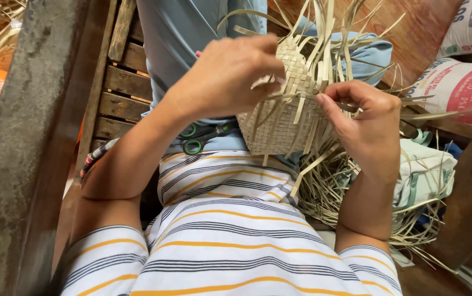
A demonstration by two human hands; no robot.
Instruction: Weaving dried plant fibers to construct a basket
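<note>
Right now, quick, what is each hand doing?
Left hand: closed, holding the woven basket.
Right hand: closed, pinching a straw strip.

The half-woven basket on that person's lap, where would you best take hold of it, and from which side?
Probably by the woven basket body, the tight checkered part, coming from the left side as the left hand does. That part looks firm and closed. The loose strips fan out above and to the right, where the right hand pinches one, so they give no steady hold.

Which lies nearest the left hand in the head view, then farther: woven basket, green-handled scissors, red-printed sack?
1. woven basket: under the left hand, touching it.
2. green-handled scissors: just below the hand, on the lap.
3. red-printed sack: far right.
</note>
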